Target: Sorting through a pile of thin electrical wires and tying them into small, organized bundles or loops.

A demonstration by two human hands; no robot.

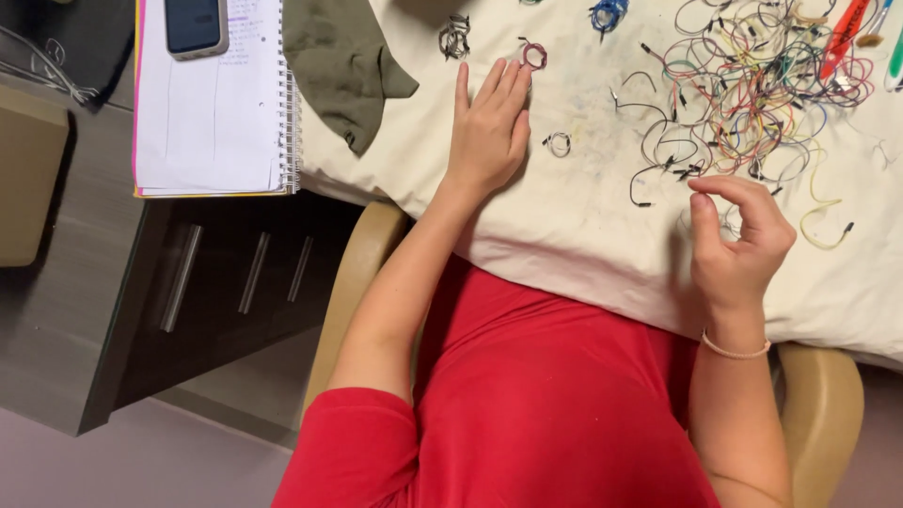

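1. Two hands work over a white cloth (pixel 564 226): the left hand (pixel 489 132) lies flat, fingers straight and holding nothing, tips just beside a small red wire coil (pixel 534 55).
2. Right hand (pixel 738 235) hovers with fingers curled toward the thumb; whether it pinches a wire, I cannot tell.
3. Loose jumper wires (pixel 752 85) lie tangled just beyond it, while finished coils sit apart.
4. Off the cloth, a phone (pixel 196 26) rests on a spiral notebook (pixel 212 113).

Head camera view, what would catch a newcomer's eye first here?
The tangle of coloured wires at the upper right of the white cloth. Next, the left hand lying flat beside a small coiled wire, and the right hand with fingers pinched just below the tangle. A spiral notebook lies upper left.
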